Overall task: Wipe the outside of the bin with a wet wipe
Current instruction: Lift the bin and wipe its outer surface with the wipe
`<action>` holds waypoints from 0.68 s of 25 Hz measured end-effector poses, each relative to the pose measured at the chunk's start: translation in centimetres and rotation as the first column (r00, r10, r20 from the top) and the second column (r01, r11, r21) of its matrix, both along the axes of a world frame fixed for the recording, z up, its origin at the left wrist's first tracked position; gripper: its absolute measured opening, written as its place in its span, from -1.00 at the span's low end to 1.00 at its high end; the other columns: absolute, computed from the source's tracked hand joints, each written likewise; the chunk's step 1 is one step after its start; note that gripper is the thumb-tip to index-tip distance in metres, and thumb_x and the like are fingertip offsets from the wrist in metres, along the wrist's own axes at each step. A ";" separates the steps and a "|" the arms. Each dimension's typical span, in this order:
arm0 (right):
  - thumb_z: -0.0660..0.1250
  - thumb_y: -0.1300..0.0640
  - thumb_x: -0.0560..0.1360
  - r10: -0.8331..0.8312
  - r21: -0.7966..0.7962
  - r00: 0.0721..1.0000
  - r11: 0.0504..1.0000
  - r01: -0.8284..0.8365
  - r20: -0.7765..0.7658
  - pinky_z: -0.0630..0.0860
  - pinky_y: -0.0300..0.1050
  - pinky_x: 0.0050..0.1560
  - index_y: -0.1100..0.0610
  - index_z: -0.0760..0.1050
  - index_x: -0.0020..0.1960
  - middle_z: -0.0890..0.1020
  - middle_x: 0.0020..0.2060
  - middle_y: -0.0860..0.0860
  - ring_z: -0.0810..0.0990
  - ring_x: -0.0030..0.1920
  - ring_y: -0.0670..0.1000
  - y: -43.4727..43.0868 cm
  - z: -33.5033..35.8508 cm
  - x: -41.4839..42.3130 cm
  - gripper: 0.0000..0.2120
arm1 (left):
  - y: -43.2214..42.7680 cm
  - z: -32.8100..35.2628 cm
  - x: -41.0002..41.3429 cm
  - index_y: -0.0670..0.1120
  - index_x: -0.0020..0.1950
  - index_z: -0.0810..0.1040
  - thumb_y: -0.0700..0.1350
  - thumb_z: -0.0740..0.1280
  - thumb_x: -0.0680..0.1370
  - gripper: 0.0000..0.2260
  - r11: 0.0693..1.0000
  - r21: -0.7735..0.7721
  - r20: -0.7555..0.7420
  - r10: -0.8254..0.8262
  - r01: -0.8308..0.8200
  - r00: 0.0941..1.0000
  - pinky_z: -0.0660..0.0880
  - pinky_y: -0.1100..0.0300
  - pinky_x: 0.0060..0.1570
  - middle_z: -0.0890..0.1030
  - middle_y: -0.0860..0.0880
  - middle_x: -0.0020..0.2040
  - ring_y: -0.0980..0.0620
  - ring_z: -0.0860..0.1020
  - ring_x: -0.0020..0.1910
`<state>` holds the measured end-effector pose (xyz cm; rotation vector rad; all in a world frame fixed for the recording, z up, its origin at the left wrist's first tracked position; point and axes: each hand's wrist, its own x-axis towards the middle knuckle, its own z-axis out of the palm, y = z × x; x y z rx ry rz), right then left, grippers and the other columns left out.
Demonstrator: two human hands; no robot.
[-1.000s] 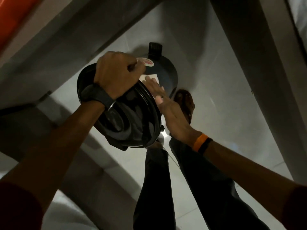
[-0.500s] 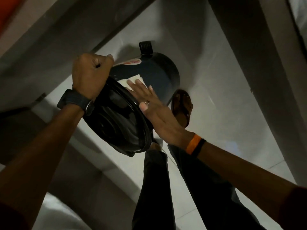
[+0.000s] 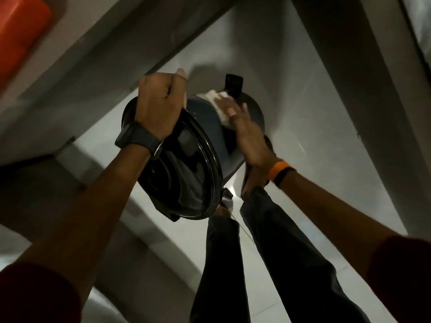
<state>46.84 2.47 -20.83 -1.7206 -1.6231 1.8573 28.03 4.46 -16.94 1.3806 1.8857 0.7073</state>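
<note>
Bin [image 3: 205,127] hangs tilted over the floor [image 3: 291,94], its long axis pointing away from me. My left hand [image 3: 158,108] fists its near rim; my right hand [image 3: 247,134], flat, presses the wet wipe [image 3: 219,103] on the far side.

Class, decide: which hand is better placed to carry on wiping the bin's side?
Right. The right hand already presses the wipe flat on the bin; the left hand is fisted on its rim, steadying it.
</note>
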 end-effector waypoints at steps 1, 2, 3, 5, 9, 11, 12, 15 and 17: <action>-0.08 -0.05 0.71 0.081 0.103 0.987 0.992 -0.067 -0.138 -0.13 -0.26 0.62 0.00 0.27 0.56 0.30 0.52 -0.18 0.11 0.57 -0.32 -1.0 1.6 -1.7 -0.54 | 0.3 -0.2 -0.1 -0.31 -0.46 0.47 -0.14 0.12 0.66 -0.48 0.999 0.028 0.022 0.032 -0.033 0.999 0.47 0.01 -0.31 0.45 -0.11 -0.55 0.01 0.44 -0.54; -0.07 -0.03 0.72 0.150 0.171 0.962 0.979 -0.113 -0.227 -0.18 -0.42 0.56 -0.03 0.28 0.55 0.32 0.48 -0.26 0.09 0.51 -0.45 -1.8 2.5 -2.8 -0.56 | 0.5 -0.5 -0.3 -0.30 -0.45 0.48 -0.14 0.11 0.66 -0.49 0.997 0.048 0.041 0.056 -0.058 0.998 0.46 0.02 -0.32 0.43 -0.10 -0.55 0.05 0.43 -0.54; -0.07 0.01 0.73 0.208 0.213 0.949 0.964 -0.158 -0.237 -0.21 -0.45 0.54 -0.01 0.29 0.54 0.34 0.48 -0.24 0.08 0.50 -0.46 -1.7 2.8 -3.1 -0.57 | 0.5 -0.6 -0.6 -0.30 -0.44 0.48 -0.14 0.10 0.66 -0.49 0.996 0.058 0.047 0.071 -0.074 0.996 0.46 0.00 -0.34 0.43 -0.11 -0.54 0.01 0.43 -0.54; -0.06 0.14 0.73 0.256 0.277 0.965 0.932 -0.233 -0.051 -0.22 -0.24 0.59 0.09 0.27 0.57 0.34 0.56 0.00 0.09 0.57 -0.23 0.1 2.3 -2.0 -0.57 | -0.1 -0.8 -1.4 -0.35 -0.44 0.45 -0.12 0.09 0.66 -0.48 0.993 0.048 0.022 0.106 -0.107 0.994 0.44 -0.02 -0.37 0.45 -0.25 -0.53 -0.18 0.44 -0.52; -0.13 0.09 0.71 0.391 0.225 0.910 0.883 -0.413 0.137 -0.28 -0.20 0.58 0.09 0.20 0.60 0.25 0.60 0.13 0.06 0.62 -0.05 1.8 1.4 -1.5 -0.52 | -1.5 -0.7 -1.9 -0.37 -0.45 0.39 -0.08 0.08 0.66 -0.45 0.991 0.038 0.008 0.130 -0.130 0.991 0.40 -0.03 -0.41 0.45 -0.34 -0.51 -0.27 0.43 -0.49; -0.08 0.04 0.71 0.469 0.378 0.879 0.832 -0.407 -0.085 -0.27 -0.33 0.57 0.10 0.25 0.58 0.30 0.58 0.09 0.09 0.58 -0.18 -0.8 1.8 -3.0 -0.52 | -1.7 -1.0 -1.9 -0.36 -0.44 0.39 -0.01 0.08 0.64 -0.43 0.989 0.044 -0.023 0.142 -0.141 0.990 0.40 -0.09 -0.41 0.43 -0.36 -0.51 -0.29 0.43 -0.50; -0.06 0.04 0.71 0.488 0.417 0.865 0.814 -0.405 -0.113 -0.24 -0.27 0.60 0.10 0.26 0.57 0.31 0.57 0.08 0.12 0.59 -0.16 -1.9 1.3 -2.5 -0.54 | -2.0 -1.2 -1.9 -0.36 -0.44 0.38 0.00 0.08 0.65 -0.43 0.988 0.042 -0.041 0.149 -0.147 0.988 0.40 -0.11 -0.42 0.43 -0.36 -0.51 -0.29 0.42 -0.50; -0.06 0.11 0.73 0.276 0.278 0.955 0.914 -0.296 0.107 -0.09 0.04 0.66 0.09 0.19 0.60 0.22 0.62 0.07 0.14 0.64 0.03 -1.2 -1.6 2.0 -0.56 | -3.1 -1.1 -1.7 -0.34 -0.45 0.36 -0.02 0.09 0.67 -0.43 0.988 0.027 -0.064 0.150 -0.149 0.987 0.41 -0.08 -0.43 0.41 -0.33 -0.52 -0.27 0.41 -0.51; -0.07 0.10 0.75 0.023 -0.016 0.957 1.000 -0.019 0.288 -0.06 0.11 0.66 0.06 0.06 0.64 0.08 0.65 0.04 0.04 0.66 0.06 -0.6 -3.1 4.7 -0.55 | -3.1 -1.2 -1.4 -0.33 -0.45 0.34 -0.02 0.10 0.67 -0.43 0.985 0.024 -0.047 0.172 -0.171 0.984 0.37 0.00 -0.46 0.40 -0.33 -0.52 -0.26 0.40 -0.51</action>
